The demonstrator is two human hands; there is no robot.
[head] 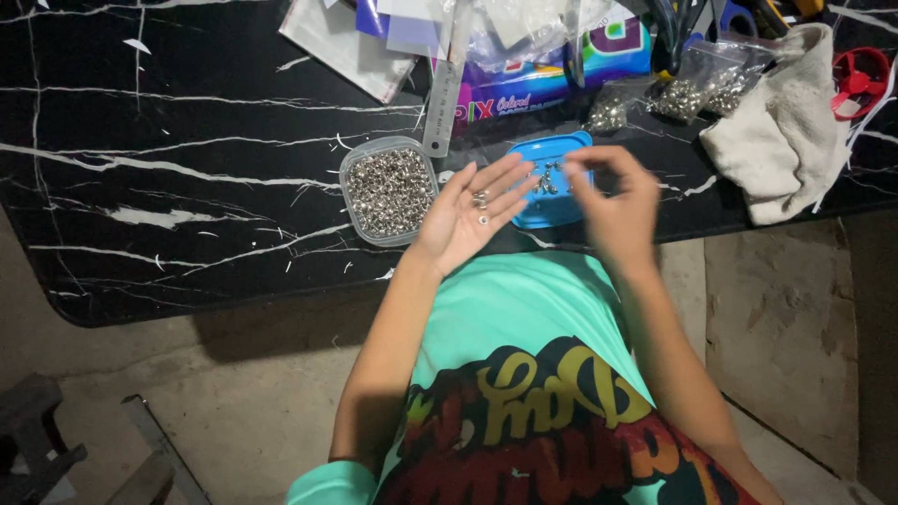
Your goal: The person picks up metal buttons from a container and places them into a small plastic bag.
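Observation:
My left hand (468, 213) is held palm up over the black marble table edge, with two small silver metal pieces (481, 206) lying on its fingers. My right hand (613, 201) hovers just right of it, fingers pinched together above a blue plastic lid (552, 201) that holds several small silver pieces. Whether the pinched fingers hold a piece is too blurred to see. A clear square tub (388, 190) full of silver eyelets sits just left of my left hand.
A metal ruler (443, 103) lies behind the tub. Clear bags of metal pieces (697, 92), a colourful paper pack (552, 70), a beige cloth (781, 131) and a red round object (861, 79) crowd the far right. The black marble table (187, 187) stretches left.

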